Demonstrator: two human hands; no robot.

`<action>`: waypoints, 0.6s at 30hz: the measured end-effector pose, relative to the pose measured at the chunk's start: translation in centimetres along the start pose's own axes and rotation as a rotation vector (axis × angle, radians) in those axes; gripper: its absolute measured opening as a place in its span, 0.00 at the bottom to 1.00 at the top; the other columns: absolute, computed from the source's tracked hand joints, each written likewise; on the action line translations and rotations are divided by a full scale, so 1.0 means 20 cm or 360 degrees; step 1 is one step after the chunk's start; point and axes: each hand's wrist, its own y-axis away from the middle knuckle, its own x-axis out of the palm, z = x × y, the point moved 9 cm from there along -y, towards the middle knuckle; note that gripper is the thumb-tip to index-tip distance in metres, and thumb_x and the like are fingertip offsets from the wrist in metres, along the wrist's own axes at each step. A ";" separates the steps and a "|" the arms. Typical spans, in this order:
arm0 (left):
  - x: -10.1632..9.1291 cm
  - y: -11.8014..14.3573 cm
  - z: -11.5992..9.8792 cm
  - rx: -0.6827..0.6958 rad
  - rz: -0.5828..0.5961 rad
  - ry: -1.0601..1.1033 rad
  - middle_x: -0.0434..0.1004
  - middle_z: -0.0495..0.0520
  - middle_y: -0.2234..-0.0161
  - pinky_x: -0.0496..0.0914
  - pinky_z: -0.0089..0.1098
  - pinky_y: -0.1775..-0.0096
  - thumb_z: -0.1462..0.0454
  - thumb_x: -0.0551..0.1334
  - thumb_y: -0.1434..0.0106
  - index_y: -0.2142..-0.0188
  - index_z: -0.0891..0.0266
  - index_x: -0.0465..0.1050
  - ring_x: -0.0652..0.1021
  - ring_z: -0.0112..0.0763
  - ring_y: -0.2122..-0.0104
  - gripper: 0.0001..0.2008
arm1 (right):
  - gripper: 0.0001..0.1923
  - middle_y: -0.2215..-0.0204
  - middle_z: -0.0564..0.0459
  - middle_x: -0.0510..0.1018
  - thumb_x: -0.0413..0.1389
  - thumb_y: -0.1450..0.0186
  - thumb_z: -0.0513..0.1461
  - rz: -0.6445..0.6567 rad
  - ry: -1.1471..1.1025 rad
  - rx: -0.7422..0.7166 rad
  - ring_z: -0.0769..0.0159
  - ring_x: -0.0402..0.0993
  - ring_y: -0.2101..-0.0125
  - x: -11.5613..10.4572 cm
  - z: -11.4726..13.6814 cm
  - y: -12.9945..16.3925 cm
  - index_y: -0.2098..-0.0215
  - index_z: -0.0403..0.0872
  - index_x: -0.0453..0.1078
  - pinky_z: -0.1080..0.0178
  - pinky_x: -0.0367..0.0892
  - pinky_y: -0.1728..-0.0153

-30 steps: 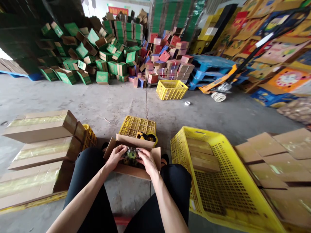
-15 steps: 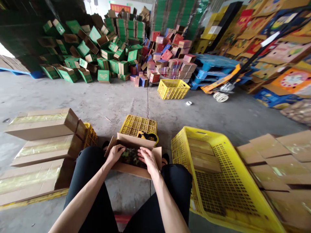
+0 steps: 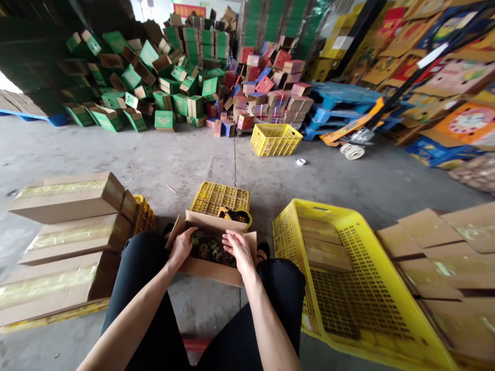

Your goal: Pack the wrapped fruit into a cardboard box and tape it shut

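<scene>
Between my knees is an open cardboard box [image 3: 213, 270] with its flaps folded outward. Inside lie dark green and brown clumps [image 3: 209, 248], too small to name, under what looks like shiny clear film. At the box's left end is my left hand [image 3: 181, 248], fingers extended over the contents and holding nothing that I can see. My right hand [image 3: 237, 250] hovers at the right end, palm turned inward and fingers stretched out. Just beyond the far flap, a yellow and black tape dispenser [image 3: 233, 215] rests on a yellow crate [image 3: 218, 197].
Taped cartons [image 3: 71, 232] are stacked at my left. On the right stands a large yellow crate [image 3: 371, 278] with cartons inside, beside more cartons [image 3: 429, 257]. Farther off are a small yellow crate [image 3: 275, 140], a pallet jack [image 3: 356, 136], blue pallets [image 3: 340, 100] and heaped green boxes [image 3: 164, 120].
My hands have moved slightly apart, the left one leftward and the right one rightward and up a little. More of the box's contents shows between them.
</scene>
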 end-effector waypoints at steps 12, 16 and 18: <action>0.18 0.04 -0.01 -0.0001 0.0467 -0.0619 0.76 0.73 0.38 0.66 0.46 0.36 0.68 0.65 0.37 0.53 0.65 0.85 0.73 0.61 0.35 0.14 | 0.19 0.50 0.44 0.86 0.53 0.26 0.47 0.0011 0.0917 -0.0253 0.55 0.84 0.49 -0.01 0.08 -0.03 0.43 0.50 0.78 0.52 0.80 0.49; 0.20 0.02 -0.03 0.0047 0.0591 -0.0682 0.75 0.73 0.37 0.67 0.49 0.39 0.62 0.71 0.40 0.40 0.62 0.79 0.75 0.64 0.39 0.28 | 0.13 0.50 0.47 0.87 0.59 0.31 0.38 0.0223 0.1420 -0.0328 0.53 0.82 0.45 0.11 0.09 -0.03 0.51 0.53 0.83 0.53 0.71 0.39; 0.22 0.00 -0.04 0.0037 0.0657 -0.0713 0.74 0.73 0.36 0.69 0.51 0.42 0.58 0.74 0.43 0.38 0.58 0.77 0.76 0.66 0.41 0.33 | 0.13 0.50 0.46 0.87 0.62 0.34 0.34 0.0373 0.1607 -0.0341 0.51 0.81 0.43 0.18 0.07 -0.03 0.54 0.51 0.84 0.53 0.67 0.36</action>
